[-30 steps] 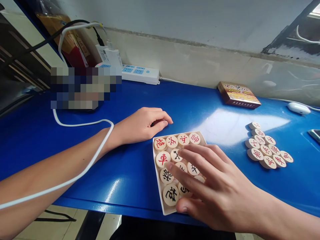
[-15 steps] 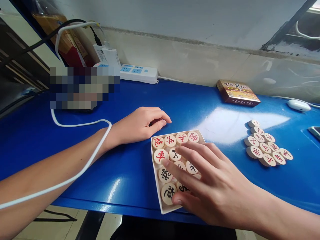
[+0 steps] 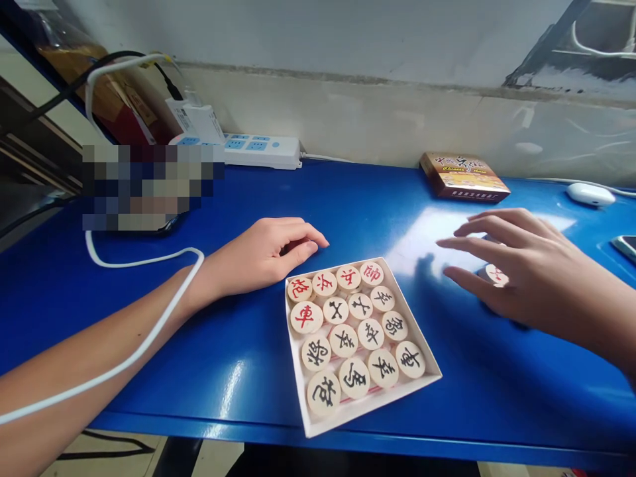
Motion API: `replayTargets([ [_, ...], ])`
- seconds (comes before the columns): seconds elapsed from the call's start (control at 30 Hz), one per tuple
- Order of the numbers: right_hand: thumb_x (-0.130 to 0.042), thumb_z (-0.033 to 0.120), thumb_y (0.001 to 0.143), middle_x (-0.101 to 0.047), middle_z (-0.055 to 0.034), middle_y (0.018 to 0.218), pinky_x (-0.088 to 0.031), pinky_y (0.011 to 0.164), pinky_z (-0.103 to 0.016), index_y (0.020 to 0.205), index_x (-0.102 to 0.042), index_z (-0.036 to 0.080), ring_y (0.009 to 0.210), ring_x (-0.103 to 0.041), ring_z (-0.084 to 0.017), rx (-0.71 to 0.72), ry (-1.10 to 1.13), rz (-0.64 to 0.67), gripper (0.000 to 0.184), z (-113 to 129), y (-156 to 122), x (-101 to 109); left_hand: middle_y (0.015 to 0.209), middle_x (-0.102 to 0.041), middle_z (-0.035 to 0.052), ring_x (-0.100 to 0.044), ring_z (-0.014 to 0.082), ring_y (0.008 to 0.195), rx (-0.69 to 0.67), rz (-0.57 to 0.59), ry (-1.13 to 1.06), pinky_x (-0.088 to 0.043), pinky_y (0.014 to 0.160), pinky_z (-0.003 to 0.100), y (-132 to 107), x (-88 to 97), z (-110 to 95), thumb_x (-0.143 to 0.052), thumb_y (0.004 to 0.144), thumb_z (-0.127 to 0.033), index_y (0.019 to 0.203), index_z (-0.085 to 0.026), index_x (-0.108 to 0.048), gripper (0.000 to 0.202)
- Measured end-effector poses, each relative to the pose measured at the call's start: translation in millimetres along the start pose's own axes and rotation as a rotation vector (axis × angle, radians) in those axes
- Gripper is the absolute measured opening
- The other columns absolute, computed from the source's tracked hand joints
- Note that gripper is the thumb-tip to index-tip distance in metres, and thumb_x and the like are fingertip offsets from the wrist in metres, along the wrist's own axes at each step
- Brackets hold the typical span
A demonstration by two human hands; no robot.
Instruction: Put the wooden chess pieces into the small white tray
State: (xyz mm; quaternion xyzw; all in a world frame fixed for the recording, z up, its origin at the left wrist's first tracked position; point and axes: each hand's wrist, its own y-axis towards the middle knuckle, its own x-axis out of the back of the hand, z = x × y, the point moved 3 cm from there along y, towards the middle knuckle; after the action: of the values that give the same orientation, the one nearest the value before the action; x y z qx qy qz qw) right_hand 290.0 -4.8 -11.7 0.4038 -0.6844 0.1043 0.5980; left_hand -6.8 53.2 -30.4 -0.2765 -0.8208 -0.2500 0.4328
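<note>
A shallow white box tray (image 3: 434, 372) holds rows of round Chinese chess pieces, with red-marked ones such as the red piece (image 3: 307, 318) at the far side and black-marked ones such as the black piece (image 3: 323, 393) nearer. My left hand (image 3: 271, 252) lies on the table by the tray's far left corner, fingers loosely bent, nothing seen in it. To the right of the tray, my right hand (image 3: 517, 265) hovers with fingers apart, above the loose group of pieces. One red-marked piece (image 3: 495, 275) shows between its thumb and fingers; the others are hidden behind the hand.
A brown Chinese chess box (image 3: 464, 175) lies by the wall. A white earbud case (image 3: 590, 194) and part of a phone (image 3: 626, 246) are at the right. A power strip (image 3: 261, 151) stands at the back left; a white cable (image 3: 163, 324) crosses my left forearm.
My right hand has left the tray and moved right and away from me, over the loose pieces. The pieces in the tray are now uncovered. My left hand stays put while the view shifts slightly.
</note>
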Motion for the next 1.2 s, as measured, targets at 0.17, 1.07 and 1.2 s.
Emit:
replayTargets([
  [0.17, -0.056, 0.036, 0.090, -0.061, -0.0080, 0.108, -0.049, 0.088, -0.037, 0.117, -0.060, 0.025, 0.108, -0.053, -0.024, -0.111, 0.189, 0.084, 0.030, -8.2, -24.8, 1.2, 0.104, -0.067, 0.0003, -0.061, 0.0170, 0.091, 0.082, 0.120, -0.072, -0.047, 0.076, 0.024, -3.2, 11.0, 0.5, -0.048, 0.094, -0.036, 0.110, -0.026, -0.065, 0.025],
  [1.07, -0.040, 0.057, 0.093, -0.054, -0.0110, 0.130, -0.043, 0.094, -0.044, 0.127, -0.057, 0.018, 0.123, -0.045, -0.029, 0.202, 0.270, -0.074, 0.054, 120.9, 33.0, 30.2, 0.093, -0.067, 0.0013, -0.062, 0.0173, 0.083, 0.135, 0.361, -0.227, -0.045, 0.058, 0.020, -8.6, 17.5, -4.5, -0.060, 0.087, -0.039, 0.107, -0.027, -0.066, 0.024],
  [1.2, -0.035, 0.060, 0.093, -0.051, -0.0114, 0.134, -0.040, 0.097, -0.043, 0.133, -0.053, 0.020, 0.127, -0.041, -0.029, 0.195, 0.273, -0.036, 0.059, 117.4, 36.0, 23.3, 0.092, -0.067, 0.0000, -0.062, 0.0164, 0.081, 0.123, 0.370, -0.232, -0.045, 0.060, 0.021, -8.9, 17.2, -5.9, -0.059, 0.087, -0.038, 0.104, -0.027, -0.066, 0.021],
])
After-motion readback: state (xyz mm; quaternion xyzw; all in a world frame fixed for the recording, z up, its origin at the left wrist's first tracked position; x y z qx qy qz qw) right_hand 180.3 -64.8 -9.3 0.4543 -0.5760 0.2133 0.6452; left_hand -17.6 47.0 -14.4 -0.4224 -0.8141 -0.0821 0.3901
